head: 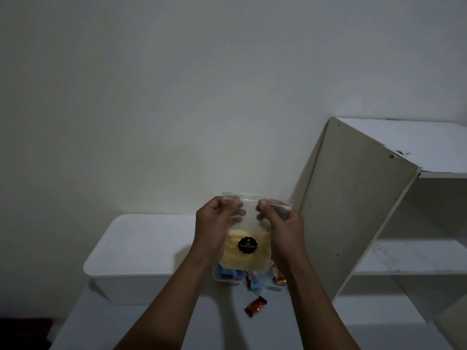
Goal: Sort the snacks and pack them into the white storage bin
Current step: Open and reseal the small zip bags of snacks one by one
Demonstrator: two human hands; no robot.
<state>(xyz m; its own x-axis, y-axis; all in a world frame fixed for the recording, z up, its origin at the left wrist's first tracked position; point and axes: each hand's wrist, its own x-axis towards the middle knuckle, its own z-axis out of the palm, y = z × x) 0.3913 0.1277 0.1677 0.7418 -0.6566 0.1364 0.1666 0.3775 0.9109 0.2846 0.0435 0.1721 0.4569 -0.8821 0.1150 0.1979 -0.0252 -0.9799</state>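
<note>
Both hands, left (214, 223) & right (283, 223), pinch clear snack bag (246, 251) top, prob. zip strip.

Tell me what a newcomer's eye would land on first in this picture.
The clear bag of yellow snacks with a black round label, held up at centre: the left hand and right hand each pinch its top edge. Behind it to the left sits the white storage bin, and a red-wrapped candy lies alone on the table just below the bag.

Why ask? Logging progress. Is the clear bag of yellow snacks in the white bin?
No; left hand and right hand hold the clear bag aloft.
</note>
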